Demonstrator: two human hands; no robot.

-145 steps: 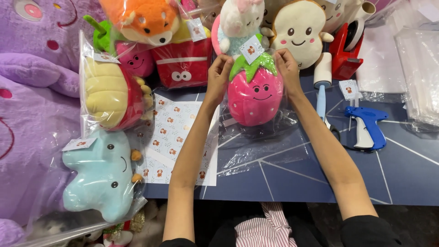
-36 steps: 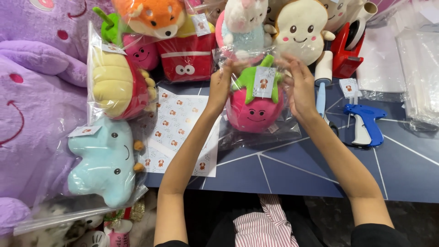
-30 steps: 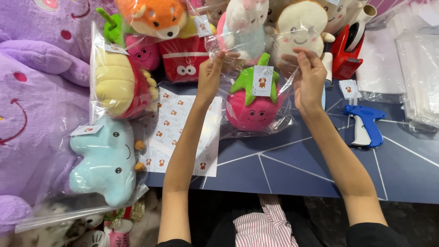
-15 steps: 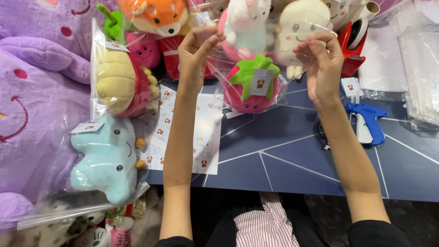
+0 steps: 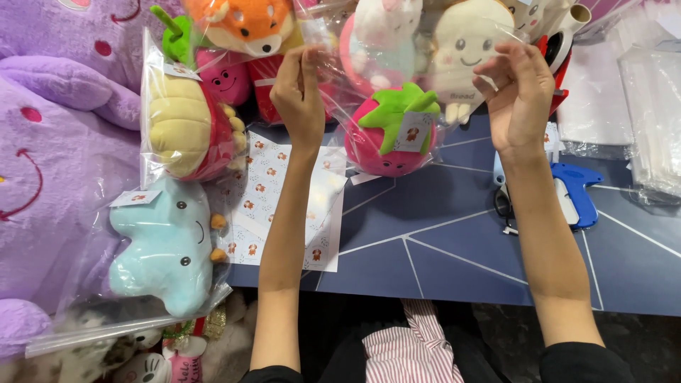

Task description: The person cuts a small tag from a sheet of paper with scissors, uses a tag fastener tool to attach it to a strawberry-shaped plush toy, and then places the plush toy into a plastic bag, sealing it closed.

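Above the dark blue table point(image 5: 454, 248), both hands are raised and hold a clear plastic bag point(image 5: 418, 78) stretched between them. Left hand point(image 5: 299, 96): fingers closed in a pinch on the bag's upper left edge. Right hand point(image 5: 521, 92): fingers curled and pinching the upper right edge. Inside the bag hangs a pink strawberry plush point(image 5: 390, 131) with a green leaf top and a small paper tag; its underside appears to sit just above the table, though contact cannot be told from this angle.

Under the left forearm lies a sheet of small stickers point(image 5: 284, 206), flat on the table. Left of it are a bagged light blue plush point(image 5: 167, 245) and a bagged yellow-and-red plush point(image 5: 188, 131), next to a large purple plush point(image 5: 50, 142). Beside the right wrist lies a blue tagging gun point(image 5: 574, 195). Behind the bag stand an orange fox plush point(image 5: 245, 25) and a cream toast-shaped plush point(image 5: 464, 50).
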